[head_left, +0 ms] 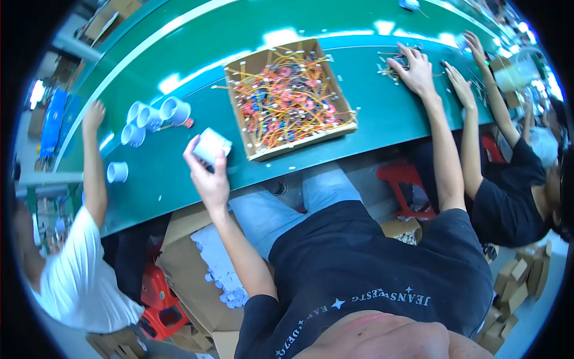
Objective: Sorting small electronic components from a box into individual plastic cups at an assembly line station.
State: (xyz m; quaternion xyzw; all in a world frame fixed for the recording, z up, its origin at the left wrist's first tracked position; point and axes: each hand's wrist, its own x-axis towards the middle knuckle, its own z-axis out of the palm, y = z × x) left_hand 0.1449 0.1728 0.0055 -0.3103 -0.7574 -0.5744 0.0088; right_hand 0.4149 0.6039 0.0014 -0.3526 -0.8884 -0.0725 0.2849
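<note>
Gripping white cap (210,145) in left hand (207,176); right hand (415,70) spread flat on wires (391,63); cardboard box (290,97) between.

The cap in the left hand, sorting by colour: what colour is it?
White cap, held in the left hand; head view.

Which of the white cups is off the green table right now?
The white cup gripped in the left hand, raised beside the cardboard box. The others rest on the green table further left.

Our left hand (206,173) grips a white cup (211,145) above the green table (382,113). Our right hand (415,72) lies flat on loose wires (391,63), beside a cardboard box (290,99) of tangled yellow wires.
</note>
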